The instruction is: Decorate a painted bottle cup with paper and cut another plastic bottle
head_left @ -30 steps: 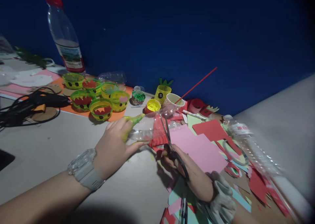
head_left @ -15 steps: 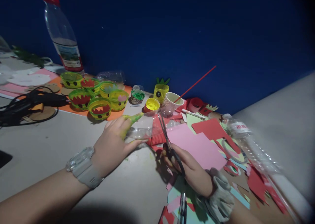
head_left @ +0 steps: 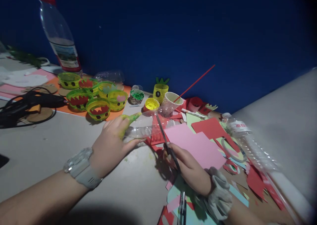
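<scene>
My left hand point(head_left: 112, 145), its fingertips smeared with green-yellow paint, grips a clear plastic bottle piece point(head_left: 143, 126) lying on the table. A grey watch sits on that wrist. My right hand point(head_left: 184, 164) is closed round the handles of black scissors point(head_left: 165, 140), whose blades reach into the clear plastic just right of my left fingers. A grey scrunchie is on my right wrist. Pink paper point(head_left: 195, 145) and red paper point(head_left: 210, 127) lie right beside the scissors.
Several yellow-green bottle-bottom cups point(head_left: 97, 108) with red mouths stand on orange paper at the left. A tall bottle point(head_left: 58, 37), a black glue gun point(head_left: 32, 101), paint pots point(head_left: 151, 104), a paper cup point(head_left: 172, 103) with a red stick, and an empty bottle point(head_left: 247, 139) lie around.
The scissor blades have closed and tilted slightly left into the plastic. Both hands and the view have shifted a little; the grip on each thing is unchanged.
</scene>
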